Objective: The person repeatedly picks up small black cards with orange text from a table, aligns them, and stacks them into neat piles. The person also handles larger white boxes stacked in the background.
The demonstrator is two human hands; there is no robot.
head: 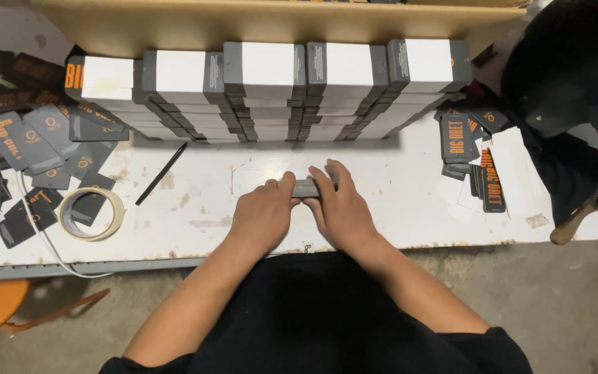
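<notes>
Left hand: your left hand (263,211) is closed on the left end of a small grey box (307,187), fingers curled over its top.
Right hand: your right hand (340,208) grips the right end of the same box, fingers laid across it.
Box: it lies flat on the white table (396,201), pinched between both hands, at 12 o'clock from your body.
Tape: a roll (91,215) sits well apart at 9 o'clock, with a black pen (162,173) at 10 o'clock.
Cards: loose dark cards (29,138) spread at 10 o'clock; more (468,138) lie at 2 o'clock.
Stacks: five stacks of grey-and-white boxes (264,90) stand in a row at 12 o'clock, beyond the hands.
</notes>
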